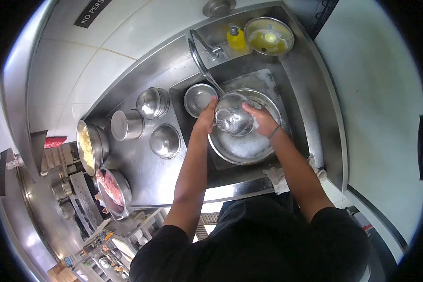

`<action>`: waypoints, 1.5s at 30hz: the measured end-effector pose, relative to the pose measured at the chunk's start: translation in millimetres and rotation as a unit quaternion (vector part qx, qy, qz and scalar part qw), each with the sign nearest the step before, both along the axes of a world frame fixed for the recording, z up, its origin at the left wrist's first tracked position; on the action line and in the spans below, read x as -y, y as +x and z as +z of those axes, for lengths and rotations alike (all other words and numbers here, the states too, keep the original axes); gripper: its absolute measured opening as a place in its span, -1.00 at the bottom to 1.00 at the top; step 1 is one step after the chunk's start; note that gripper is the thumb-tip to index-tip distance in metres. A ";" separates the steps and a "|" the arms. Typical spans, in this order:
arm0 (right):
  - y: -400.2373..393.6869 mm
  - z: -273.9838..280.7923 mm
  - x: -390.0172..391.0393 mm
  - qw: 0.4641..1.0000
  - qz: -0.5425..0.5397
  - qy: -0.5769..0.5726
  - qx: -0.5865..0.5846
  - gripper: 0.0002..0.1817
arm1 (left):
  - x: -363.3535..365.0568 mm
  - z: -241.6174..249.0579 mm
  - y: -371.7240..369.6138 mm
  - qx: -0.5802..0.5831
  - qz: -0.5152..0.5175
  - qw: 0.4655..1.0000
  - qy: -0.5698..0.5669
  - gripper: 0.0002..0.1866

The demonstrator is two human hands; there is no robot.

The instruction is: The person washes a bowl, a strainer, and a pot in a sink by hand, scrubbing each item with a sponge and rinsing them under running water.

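Observation:
Both hands hold a wet metal bowl (234,114) under the faucet (196,56), above a large basin (242,148) of soapy water in the sink. My left hand (207,117) grips the bowl's left side, fingers partly hidden behind it. On the right side, my right hand (262,120) has its thumb over the rim and suds on the fingers. A smaller metal bowl (198,99) sits in the sink just left of the held one.
Left of the sink, the steel counter (143,176) bears stacked bowls (151,103), a pot (127,125), an upturned bowl (165,141), a colander (96,145) and a bowl of meat (117,192). Behind stand a yellow soap bottle (236,38) and a bowl of yellowish liquid (269,36).

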State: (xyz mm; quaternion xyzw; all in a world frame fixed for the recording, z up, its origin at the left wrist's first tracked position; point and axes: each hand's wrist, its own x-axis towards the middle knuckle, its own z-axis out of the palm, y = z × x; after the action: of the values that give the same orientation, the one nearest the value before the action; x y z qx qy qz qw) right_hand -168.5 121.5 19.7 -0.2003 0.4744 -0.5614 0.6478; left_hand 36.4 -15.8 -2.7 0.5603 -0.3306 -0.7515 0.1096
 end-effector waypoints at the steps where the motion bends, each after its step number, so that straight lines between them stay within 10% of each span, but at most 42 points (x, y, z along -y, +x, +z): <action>1: 8.6 -20.4 7.9 0.999 -0.018 0.044 -0.020 -0.37 | -0.4 11.9 -3.6 0.051 -0.043 0.998 0.012 -0.07; 6: 41.0 3.9 38.6 0.914 0.145 0.084 -0.370 -0.42 | -55.4 46.6 -31.0 -0.013 0.029 0.999 -0.014 -0.01; 10: 84.1 -26.6 19.3 0.826 0.148 -0.139 -0.525 -0.60 | -13.6 -92.8 31.0 -0.207 0.136 0.967 0.061 -0.26; 13: 63.9 -35.2 5.8 0.776 0.201 -0.207 -0.561 -0.61 | -36.0 7.1 19.8 -0.037 0.126 0.991 0.000 -0.27; 15: 29.7 -10.3 8.2 0.634 0.347 -0.181 -0.667 -0.67 | -33.1 -11.0 32.2 -0.047 0.077 0.996 0.022 -0.26; 17: 11.2 -61.3 16.8 0.573 0.237 -0.208 -0.757 -0.73 | -43.4 -12.8 25.7 0.001 0.051 0.998 0.023 -0.29; 27: 78.8 -23.6 31.6 0.855 0.080 -0.209 -0.469 -0.54 | -54.3 10.9 11.6 -0.136 0.009 0.989 0.061 -0.18; 31: 50.4 10.6 17.9 0.809 0.373 -0.092 -0.446 -0.62 | -52.3 -37.4 29.1 -0.162 0.065 0.984 0.028 -0.24; 34: 18.3 -1.6 16.0 0.598 0.472 -0.113 -0.638 -0.67 | -50.8 -45.3 33.8 -0.047 0.043 0.998 0.015 -0.34; 37: 8.7 -14.1 32.9 0.553 0.269 -0.141 -0.775 -0.69 | -63.2 2.1 6.2 -0.032 0.030 0.999 0.023 -0.37; 42: 58.7 -23.4 40.4 0.777 0.072 -0.180 -0.599 -0.66 | -48.6 -13.4 3.0 -0.005 0.058 0.997 -0.056 -0.36; 45: 51.9 -20.1 27.3 0.784 0.237 -0.139 -0.556 -0.69 | -26.6 -11.4 1.0 0.118 0.036 0.980 -0.159 -0.40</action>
State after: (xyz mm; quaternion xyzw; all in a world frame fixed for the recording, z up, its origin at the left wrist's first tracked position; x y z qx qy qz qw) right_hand -116.5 94.2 -0.4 -0.6722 0.6065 -0.2412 0.3495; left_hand 37.5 10.8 -14.1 0.6317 -0.4362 -0.6135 0.1851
